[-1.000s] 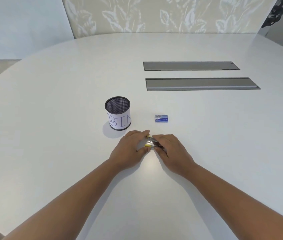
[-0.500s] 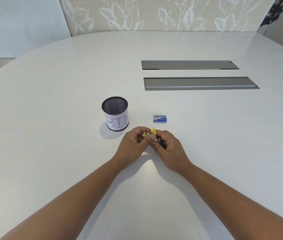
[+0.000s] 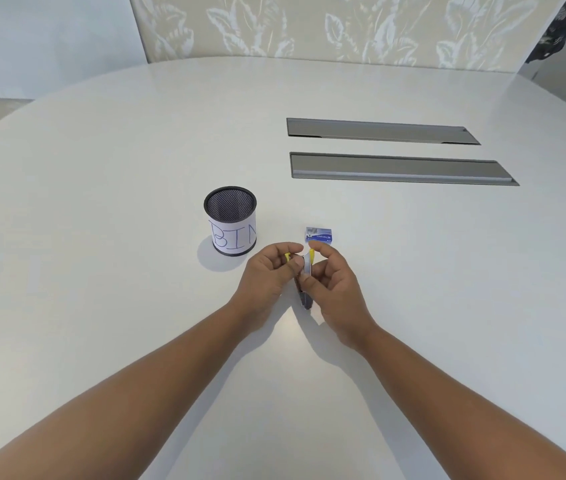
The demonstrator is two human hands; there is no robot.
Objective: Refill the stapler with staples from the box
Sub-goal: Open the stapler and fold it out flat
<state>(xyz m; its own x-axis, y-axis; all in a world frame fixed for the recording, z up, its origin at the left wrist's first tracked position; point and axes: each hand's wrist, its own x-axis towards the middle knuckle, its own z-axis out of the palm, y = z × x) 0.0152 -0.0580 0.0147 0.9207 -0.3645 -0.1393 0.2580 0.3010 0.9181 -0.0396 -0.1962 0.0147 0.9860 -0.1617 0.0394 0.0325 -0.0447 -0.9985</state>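
Two bare forearms, sleeveless, no jewellery

White rounded table [image 3: 101,271], glossy, bare over most of its top. Two long grey recessed panels [image 3: 403,168] set flush into the far right part, parallel, one behind the other. Black mesh cup [image 3: 230,220] upright left of centre, white label lettered "BIN". Small blue staple box [image 3: 319,234] lying flat to its right, apart from it.

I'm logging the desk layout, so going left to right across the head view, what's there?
Mesh cup marked BIN → left hand → stapler → right hand; the staple box overlaps those, so it is left out.
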